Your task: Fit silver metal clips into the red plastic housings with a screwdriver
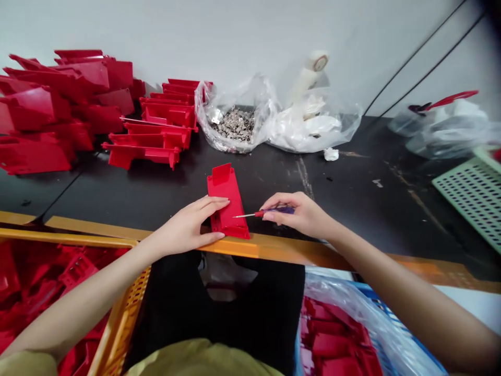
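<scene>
A red plastic part lies at the front edge of the black table, its raised flap at the far end. My left hand rests on its left side, fingers spread and thumb at the near edge. In my right hand is a screwdriver with a red and dark blue handle, held between thumb and fingers. Its thin metal shaft points left, and the tip is over the lower middle of the red part; whether it touches is unclear.
Red parts are piled at the back left, beside a row of more. Behind stand a bag of metal pieces and a bag of white pieces. A green basket is right; yellow and blue crates flank my lap.
</scene>
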The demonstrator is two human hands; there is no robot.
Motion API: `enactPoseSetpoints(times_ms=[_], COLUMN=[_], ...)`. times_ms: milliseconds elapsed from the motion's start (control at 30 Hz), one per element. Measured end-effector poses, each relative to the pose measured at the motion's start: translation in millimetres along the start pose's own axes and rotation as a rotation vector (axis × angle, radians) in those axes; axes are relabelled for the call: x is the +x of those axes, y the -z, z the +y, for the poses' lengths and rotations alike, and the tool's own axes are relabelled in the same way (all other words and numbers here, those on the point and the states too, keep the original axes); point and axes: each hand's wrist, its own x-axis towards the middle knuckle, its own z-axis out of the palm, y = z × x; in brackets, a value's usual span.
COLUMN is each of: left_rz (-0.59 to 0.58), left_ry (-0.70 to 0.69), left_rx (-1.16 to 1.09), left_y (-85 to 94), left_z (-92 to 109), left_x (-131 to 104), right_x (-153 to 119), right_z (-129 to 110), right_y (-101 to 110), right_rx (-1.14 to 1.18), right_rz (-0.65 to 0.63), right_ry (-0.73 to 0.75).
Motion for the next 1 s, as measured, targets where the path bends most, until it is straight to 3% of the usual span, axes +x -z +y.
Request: enactPoseSetpoints(times_ms=[267, 733, 1000], left_rz=[-0.003, 0.022, 0.035], left_ry=[0.029, 0.027, 0.049], left_rx=[0.01, 0.121, 0.082], left_y=[-3.3, -6.5, -6.5], left_z=[-5, -3, -2], left_x=[1, 5, 6], right_x=[11, 34, 28], right_z=[-8, -15, -20], right_y=[-7, 0, 0], right_rx=[-0.067, -0.053, -0.161], right_rz=[-0.11, -0.258, -0.23], right_ry=[0.235, 0.212, 0.316])
